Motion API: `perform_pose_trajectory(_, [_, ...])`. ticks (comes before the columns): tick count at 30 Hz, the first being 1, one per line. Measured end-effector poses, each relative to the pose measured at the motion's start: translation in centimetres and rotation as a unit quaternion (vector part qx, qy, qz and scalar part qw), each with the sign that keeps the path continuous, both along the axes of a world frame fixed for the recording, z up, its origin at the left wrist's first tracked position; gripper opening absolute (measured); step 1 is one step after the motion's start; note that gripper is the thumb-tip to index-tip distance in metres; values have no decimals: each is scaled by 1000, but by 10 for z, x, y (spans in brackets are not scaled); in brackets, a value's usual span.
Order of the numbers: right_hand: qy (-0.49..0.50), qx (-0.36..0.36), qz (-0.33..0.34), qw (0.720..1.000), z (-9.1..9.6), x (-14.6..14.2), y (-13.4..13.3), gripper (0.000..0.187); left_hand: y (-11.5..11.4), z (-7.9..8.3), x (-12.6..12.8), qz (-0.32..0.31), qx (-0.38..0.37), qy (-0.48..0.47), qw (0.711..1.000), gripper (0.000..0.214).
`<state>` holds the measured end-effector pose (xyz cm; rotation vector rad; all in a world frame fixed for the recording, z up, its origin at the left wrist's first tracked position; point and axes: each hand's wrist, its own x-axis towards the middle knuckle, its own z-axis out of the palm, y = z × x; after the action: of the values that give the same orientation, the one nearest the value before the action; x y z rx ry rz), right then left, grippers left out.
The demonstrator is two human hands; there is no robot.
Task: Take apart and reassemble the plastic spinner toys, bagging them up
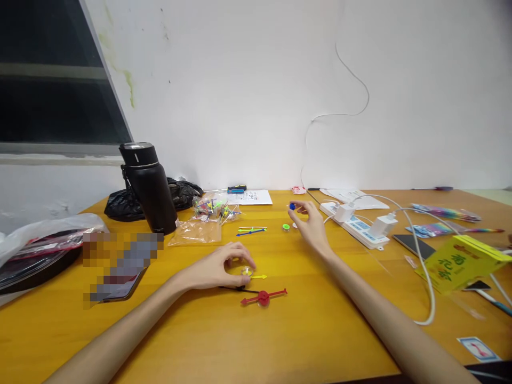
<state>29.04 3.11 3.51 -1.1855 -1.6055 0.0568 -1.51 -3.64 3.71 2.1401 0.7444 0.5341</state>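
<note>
Left grip [220,265]: pinching yellow spinner [247,271], behind red spinner [263,298] | right grip [312,225]: pinching blue disc [292,206], farther behind | worktop [248,346] edge: well in front

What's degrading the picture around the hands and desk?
Head view: mosaic blocks cover most of the phone; wide-angle stretch appears to tilt the black bottle; soft shadow runs along the left forearm; the blue piece in the right hand is too small for fine detail.

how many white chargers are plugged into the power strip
2: the far charger at the end of the power strip nearer the right hand, and the near charger toward the other end. None seems hidden.
</note>
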Motion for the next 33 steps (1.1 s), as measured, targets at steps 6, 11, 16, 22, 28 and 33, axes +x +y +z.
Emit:
perform_pose_trajectory(6, [-20,-103,-107,989,-19,36,24,34,-1,2,-1,3,7,26,1000,29])
perform_pose_trajectory(11, [-182,-165,-199,949,-19,56,24,28,-4,4,1,13,5,29,999,28])
perform_pose_trajectory(16, [-241,-262,-174,918,-16,57,22,24,-3,3,2,28,-29,12,999,22])
perform_pose_trajectory(22, [-231,-281,-168,916,-20,58,24,25,-1,-1,3,48,-56,-27,997,24])
perform_pose_trajectory(28, [-177,-199,-176,948,-15,49,21,30,7,-4,4,127,-113,-173,970,26])
perform_pose_trajectory(33, [-14,-157,89,983,1,-6,-7,30,16,-9,5,173,-243,-340,892,30])
